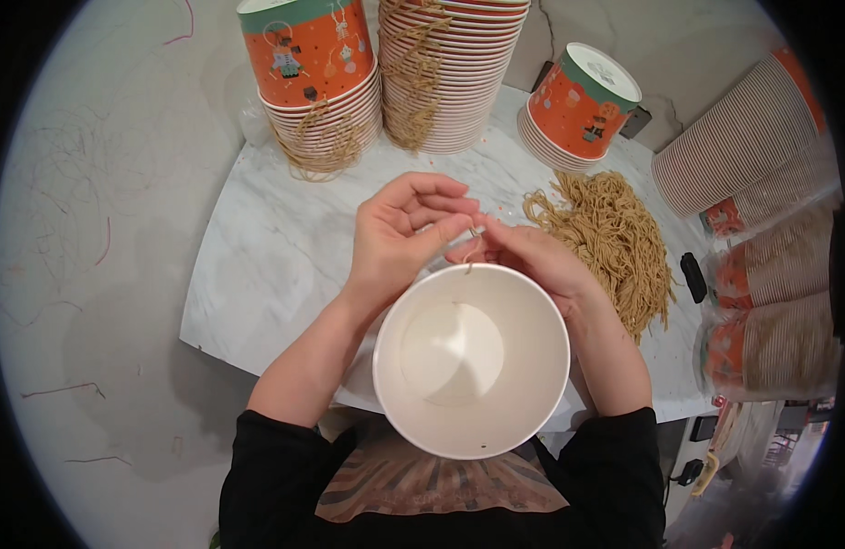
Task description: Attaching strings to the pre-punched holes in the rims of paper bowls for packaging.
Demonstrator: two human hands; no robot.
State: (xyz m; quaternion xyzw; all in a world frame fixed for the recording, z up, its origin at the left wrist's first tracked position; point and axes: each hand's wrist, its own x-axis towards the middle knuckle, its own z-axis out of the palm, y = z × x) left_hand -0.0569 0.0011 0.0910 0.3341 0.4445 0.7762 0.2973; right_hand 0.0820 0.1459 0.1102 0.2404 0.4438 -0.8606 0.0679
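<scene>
A white-lined paper bucket (471,430) stands mouth up in front of my chest, between my forearms. A thin tan cord (469,259) passes over its far rim, apparently at a small hole. Another small hole shows in the near wall. My left hand (400,224) is just beyond the rim, its thumb and fingertips pinched at the cord's upper end. From the other side my right hand (532,259) meets it, thumb and forefinger closed on the same cord; its other fingers are partly hidden behind the bucket.
A tangled pile of tan cords (615,242) lies right of my hands. Behind stand nested bucket stacks (455,82), an orange-and-green upturned stack (303,59) and a shorter one (583,105). Bagged bucket stacks (780,265) line the right side; a black object (693,277) lies near them.
</scene>
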